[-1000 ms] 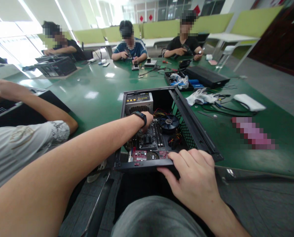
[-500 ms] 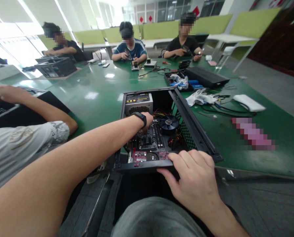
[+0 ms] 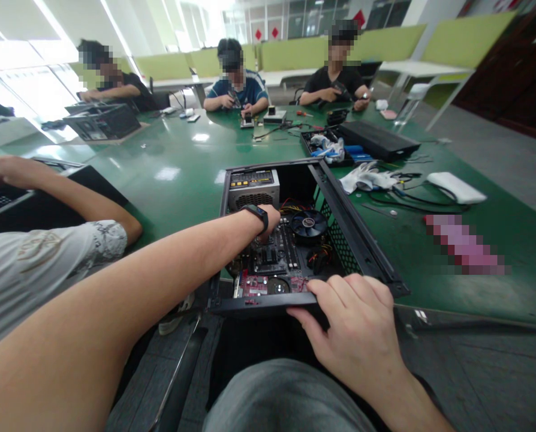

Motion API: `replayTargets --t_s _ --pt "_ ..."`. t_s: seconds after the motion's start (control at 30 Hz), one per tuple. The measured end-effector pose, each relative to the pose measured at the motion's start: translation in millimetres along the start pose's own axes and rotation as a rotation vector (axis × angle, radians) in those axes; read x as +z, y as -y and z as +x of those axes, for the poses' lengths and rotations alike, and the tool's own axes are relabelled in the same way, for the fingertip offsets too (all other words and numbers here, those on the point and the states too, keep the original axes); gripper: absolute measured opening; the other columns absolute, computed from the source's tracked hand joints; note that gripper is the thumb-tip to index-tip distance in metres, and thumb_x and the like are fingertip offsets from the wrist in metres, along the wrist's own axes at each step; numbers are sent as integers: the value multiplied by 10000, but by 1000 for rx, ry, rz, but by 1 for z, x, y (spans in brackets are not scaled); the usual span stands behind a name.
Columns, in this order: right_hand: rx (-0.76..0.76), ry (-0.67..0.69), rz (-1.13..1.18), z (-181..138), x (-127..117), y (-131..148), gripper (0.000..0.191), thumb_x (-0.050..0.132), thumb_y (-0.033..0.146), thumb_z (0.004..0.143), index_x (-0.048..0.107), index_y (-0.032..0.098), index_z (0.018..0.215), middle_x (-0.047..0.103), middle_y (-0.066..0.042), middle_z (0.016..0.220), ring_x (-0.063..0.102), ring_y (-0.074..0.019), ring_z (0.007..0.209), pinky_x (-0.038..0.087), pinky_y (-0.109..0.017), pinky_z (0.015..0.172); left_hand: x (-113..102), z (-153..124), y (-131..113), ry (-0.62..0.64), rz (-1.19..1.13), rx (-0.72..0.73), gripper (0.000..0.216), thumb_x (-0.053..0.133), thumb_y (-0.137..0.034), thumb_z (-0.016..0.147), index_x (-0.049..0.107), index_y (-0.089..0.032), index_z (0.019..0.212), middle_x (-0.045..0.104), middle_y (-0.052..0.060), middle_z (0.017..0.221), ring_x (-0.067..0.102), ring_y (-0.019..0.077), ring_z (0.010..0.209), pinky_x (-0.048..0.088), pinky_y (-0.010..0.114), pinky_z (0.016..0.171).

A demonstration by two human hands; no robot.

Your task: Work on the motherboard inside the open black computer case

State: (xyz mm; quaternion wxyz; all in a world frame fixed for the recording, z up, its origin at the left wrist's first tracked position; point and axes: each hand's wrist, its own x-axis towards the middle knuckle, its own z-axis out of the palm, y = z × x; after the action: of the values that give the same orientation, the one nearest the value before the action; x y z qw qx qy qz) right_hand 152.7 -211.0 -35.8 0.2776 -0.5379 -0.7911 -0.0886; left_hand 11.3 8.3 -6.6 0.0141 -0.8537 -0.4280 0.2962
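Note:
An open black computer case (image 3: 362, 252) lies on the green table (image 3: 182, 162), overhanging its near edge. Inside are a motherboard (image 3: 272, 261), a round black cooler fan (image 3: 308, 223) and a grey power supply (image 3: 253, 187). My left hand (image 3: 270, 221), with a black band on the wrist, reaches down onto the motherboard beside the fan; its fingers are curled and mostly hidden. My right hand (image 3: 355, 324) grips the case's near rim, thumb below and fingers over the edge.
A person's arm (image 3: 65, 192) in a grey sleeve rests at the left by another black case. Three people sit at the far side with small parts. White gloves (image 3: 369, 178), cables, a white pouch (image 3: 457, 187) and a black flat panel (image 3: 378, 140) lie to the right.

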Motion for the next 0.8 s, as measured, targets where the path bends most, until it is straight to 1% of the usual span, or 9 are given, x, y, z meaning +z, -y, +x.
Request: replayTargets --t_s 0.27,0.43,0.57,0.7,0.8 --pt "0 3 6 -1 -1 0 246 626 436 893 632 214 999 588 -33 801 466 -220 820 297 -405 811 0 0 0 9 25 13 511 838 -286 609 766 -110 1083 745 173 1104 692 288 1020 543 281 847" --pt "-4 -9 5 -1 -1 0 250 626 431 893 630 213 1014 586 -31 804 465 -221 821 301 -406 814 1 0 0 7 39 18 473 816 -274 628 770 -101 1066 748 171 1095 692 280 1025 540 266 837" --pt "-6 -6 1 0 -1 0 256 630 437 891 634 212 1013 592 -34 808 465 -220 820 296 -403 809 3 2 2 -15 14 17 481 829 -279 600 777 -116 1049 756 163 1070 699 284 999 546 278 829" --pt "-3 12 -9 0 -2 0 267 631 442 889 638 211 1023 597 -37 816 469 -221 826 295 -402 813 4 3 2 -48 -27 22 504 857 -327 543 789 -174 1019 765 127 1050 698 280 1005 541 269 837" --pt "-1 15 -11 0 -2 1 310 636 478 880 640 207 1032 598 -41 824 473 -226 833 301 -408 823 5 4 3 -66 -32 36 511 844 -377 555 789 -164 1017 763 138 1043 699 288 1001 542 282 835"
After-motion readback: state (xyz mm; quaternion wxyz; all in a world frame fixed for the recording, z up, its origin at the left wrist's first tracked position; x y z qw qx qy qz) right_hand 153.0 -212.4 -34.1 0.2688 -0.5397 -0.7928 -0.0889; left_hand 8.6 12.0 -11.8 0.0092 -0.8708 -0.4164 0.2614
